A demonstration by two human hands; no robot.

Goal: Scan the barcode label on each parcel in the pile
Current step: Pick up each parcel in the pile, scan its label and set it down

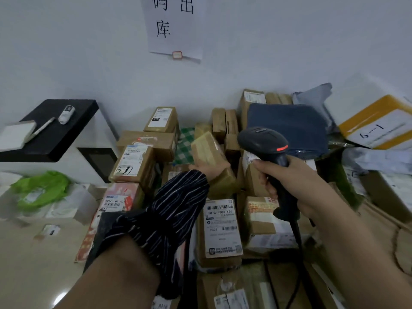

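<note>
Dozens of parcels [138, 161] lie heaped against a white wall [66, 52], filling the middle and right of the frame. Most are brown cardboard boxes with white labels. A paper sign [176, 27] hangs on the wall at top centre. At the upper left a black table [69, 130] carries a white pad, a pen [42, 128] and a small white device. A dark blue bag [287, 126] lies on the pile at upper right, beside a yellow box [367, 112]. Low in the middle a brown box [220, 228] shows its barcode label face up. The right hand [296, 181] grips the handle of a black scanner [260, 141], whose head stands above the pile with a red light showing. The left hand [211, 169], in a striped sleeve [178, 208], holds a small taped box [206, 148] tilted up at the centre, just left of the scanner head.
</note>
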